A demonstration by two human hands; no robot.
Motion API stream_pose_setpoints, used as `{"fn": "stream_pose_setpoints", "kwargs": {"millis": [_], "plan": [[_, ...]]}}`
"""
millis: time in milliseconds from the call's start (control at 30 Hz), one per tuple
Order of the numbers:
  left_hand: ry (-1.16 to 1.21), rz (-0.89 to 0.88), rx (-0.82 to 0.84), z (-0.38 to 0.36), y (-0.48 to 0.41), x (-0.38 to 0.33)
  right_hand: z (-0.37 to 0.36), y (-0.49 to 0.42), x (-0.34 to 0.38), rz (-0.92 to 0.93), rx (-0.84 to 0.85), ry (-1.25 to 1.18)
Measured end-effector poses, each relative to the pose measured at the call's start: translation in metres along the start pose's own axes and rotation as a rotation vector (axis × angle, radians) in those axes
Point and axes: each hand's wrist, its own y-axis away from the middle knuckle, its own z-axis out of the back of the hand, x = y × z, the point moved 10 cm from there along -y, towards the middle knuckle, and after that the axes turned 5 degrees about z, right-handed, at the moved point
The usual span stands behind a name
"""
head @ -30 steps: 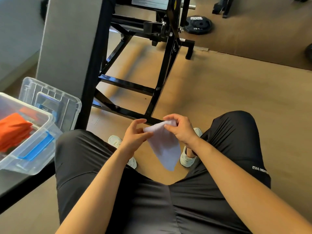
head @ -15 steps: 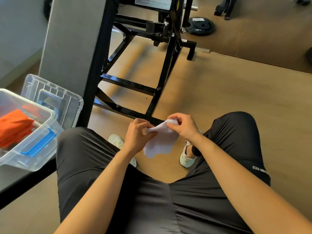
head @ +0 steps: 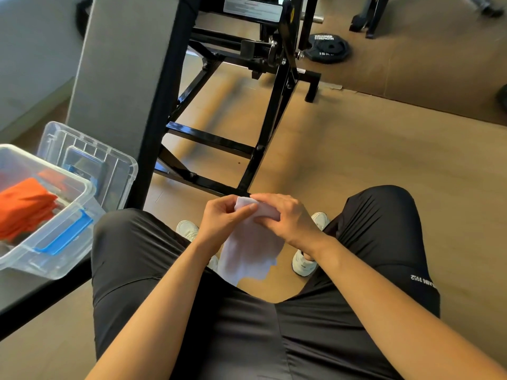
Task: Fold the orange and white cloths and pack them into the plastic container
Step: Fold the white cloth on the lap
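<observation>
Left hand (head: pixel 223 218) and right hand (head: pixel 285 219) pinch the white cloth (head: pixel 248 255) at centre frame, its tail hanging free, likely for folding.

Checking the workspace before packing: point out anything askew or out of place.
Nothing damaged or spilled. The container's lid leans tilted behind the plastic container, off it. The white cloth hangs uneven from both hands, only partly folded.

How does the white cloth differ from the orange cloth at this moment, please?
The white cloth is held in the air by both hands, left and right; the folded orange cloth lies in the clear plastic container. The white cloth hangs loose and uneven below the hands; the orange cloth sits compact. Both are plain, single-colour fabric.
</observation>
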Motion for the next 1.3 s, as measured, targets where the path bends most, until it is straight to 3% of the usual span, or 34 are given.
{"fn": "stream_pose_setpoints", "kwargs": {"millis": [200,367,467,700,867,1100,1300], "plan": [[0.021,0.042,0.106,-0.012,0.001,0.004,0.013,0.001,-0.010,-0.077,-0.038,-0.202],[-0.239,-0.040,0.202,-0.028,-0.001,0.009,0.037,-0.002,-0.016,-0.132,0.061,-0.362],[-0.267,-0.109,0.200,-0.036,-0.004,0.006,0.048,0.002,-0.017,-0.159,0.135,-0.472],[-0.508,-0.076,0.191,-0.053,-0.007,0.028,0.084,0.002,-0.023,-0.233,0.063,-0.725],[-0.542,-0.033,0.216,-0.055,-0.010,0.039,0.096,-0.003,-0.030,-0.232,-0.060,-0.707],[-0.645,0.055,0.233,-0.046,-0.005,0.053,0.132,0.010,-0.069,-0.268,-0.464,-0.488],[-0.613,0.083,0.183,-0.028,-0.007,0.058,0.154,0.025,-0.087,-0.299,-0.607,-0.266]]}}
